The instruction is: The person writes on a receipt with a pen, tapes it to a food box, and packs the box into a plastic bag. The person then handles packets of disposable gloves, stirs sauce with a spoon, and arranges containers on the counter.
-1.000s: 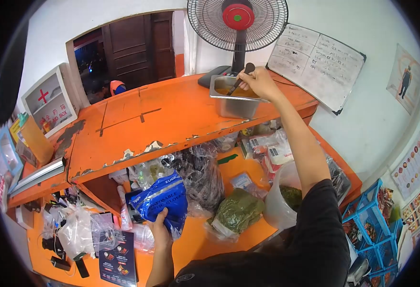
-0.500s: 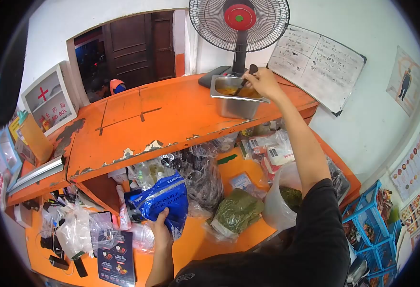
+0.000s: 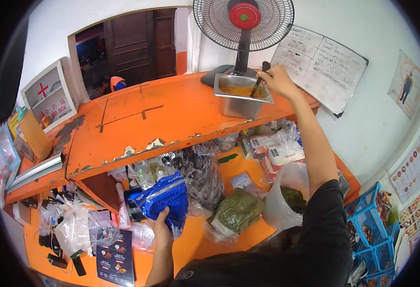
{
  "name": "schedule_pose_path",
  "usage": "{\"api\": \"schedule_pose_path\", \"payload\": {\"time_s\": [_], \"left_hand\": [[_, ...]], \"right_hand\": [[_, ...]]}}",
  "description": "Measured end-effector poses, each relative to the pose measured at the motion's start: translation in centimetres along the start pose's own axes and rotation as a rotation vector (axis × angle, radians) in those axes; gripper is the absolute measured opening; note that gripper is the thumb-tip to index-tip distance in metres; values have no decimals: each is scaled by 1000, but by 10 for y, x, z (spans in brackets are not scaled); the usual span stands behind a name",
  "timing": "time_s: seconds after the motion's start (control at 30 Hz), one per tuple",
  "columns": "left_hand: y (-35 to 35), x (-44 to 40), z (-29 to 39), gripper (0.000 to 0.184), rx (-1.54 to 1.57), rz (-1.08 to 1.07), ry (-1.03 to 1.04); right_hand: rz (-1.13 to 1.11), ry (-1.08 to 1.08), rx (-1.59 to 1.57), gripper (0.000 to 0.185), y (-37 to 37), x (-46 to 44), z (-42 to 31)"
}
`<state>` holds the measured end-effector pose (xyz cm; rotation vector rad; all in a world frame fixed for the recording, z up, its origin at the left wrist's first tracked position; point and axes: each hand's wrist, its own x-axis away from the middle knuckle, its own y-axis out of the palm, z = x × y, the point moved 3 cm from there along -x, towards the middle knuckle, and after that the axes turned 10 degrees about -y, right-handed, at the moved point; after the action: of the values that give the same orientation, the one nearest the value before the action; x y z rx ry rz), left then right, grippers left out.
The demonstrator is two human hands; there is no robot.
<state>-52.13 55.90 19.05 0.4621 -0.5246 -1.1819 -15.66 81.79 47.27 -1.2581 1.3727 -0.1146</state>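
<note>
My left hand (image 3: 162, 224) is closed on the lower edge of a blue packet of disposable plastic gloves (image 3: 164, 201), held upright over the lower desk. Out on the raised counter, my right hand (image 3: 278, 80) grips the dark handle of a black-handled utensil (image 3: 256, 86). Its lower end is hidden in yellow-orange sauce (image 3: 238, 90) inside a deep metal pan (image 3: 241, 106). Below my right arm, a translucent white tub (image 3: 279, 210) holds dark green leaves. Beside it lies a green bundle in clear plastic (image 3: 238, 210).
A fan (image 3: 243, 28) stands behind the pan, close to the whiteboard (image 3: 320, 69). The orange counter (image 3: 124, 129) has a chipped front edge. Plastic bags (image 3: 203, 177) fill the shelf below. Blue baskets (image 3: 370, 239) stand at right. Another person (image 3: 116, 83) is beyond the counter.
My right hand has shifted right with the utensil, whose handle now leans farther towards the pan's right side. The left hand still holds the glove packet. The view has shifted slightly.
</note>
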Motion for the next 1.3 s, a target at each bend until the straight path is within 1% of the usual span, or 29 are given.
{"api": "schedule_pose_path", "payload": {"time_s": [0.03, 0.13, 0.17, 0.27, 0.37, 0.47, 0.6, 0.7, 0.8, 0.83, 0.97, 1.07, 1.1, 1.2, 1.27, 1.3], "left_hand": [[4, 3, 2, 45, 4, -4, -14], [3, 0, -1, 42, -2, -9, -26], [2, -1, -2, 41, -7, -10, -25], [2, -1, -2, 38, 1, 11, -8], [-6, -3, -3, 38, -6, 25, -22], [-10, -6, -5, 37, 1, 36, 7], [-5, -4, -6, 39, 2, 15, -35], [-1, -2, -8, 41, 12, -3, -48], [1, -2, -9, 43, 8, -22, -36], [-1, -3, -11, 43, 8, -20, -36], [-2, -2, -9, 45, -10, 27, -22], [-6, -4, -8, 40, -5, 4, -24], [-9, -7, -11, 41, -41, 7, -12], [-2, -7, -12, 43, -25, -4, 15], [-1, -9, -17, 46, -23, -20, -5], [1, -8, -18, 46, -25, -30, -4]], "right_hand": [[-38, 12, 38, 27, 8, -1, -1], [17, -20, -293, 26, 30, 7, -15], [-42, -36, -346, 26, 36, 6, -13], [-89, -24, -451, 25, 29, 8, -20], [-115, 42, -380, 25, -5, 16, -34], [-75, 43, -245, 26, -21, 17, -13], [9, 37, -145, 27, -6, 13, -1], [13, 59, -182, 26, 19, 7, 2], [41, 52, -488, 25, 32, 7, -8], [21, 66, -528, 23, 30, 7, -12], [-49, 75, -469, 23, 4, 10, -7], [-21, 95, -275, 23, -22, 15, -6], [-4, 123, -164, 27, -22, 12, 5], [65, -29, 18, 31, -5, 5, 23], [148, -71, -8, 33, 11, 4, 17], [153, -35, -91, 33, 23, 1, 21]]}}
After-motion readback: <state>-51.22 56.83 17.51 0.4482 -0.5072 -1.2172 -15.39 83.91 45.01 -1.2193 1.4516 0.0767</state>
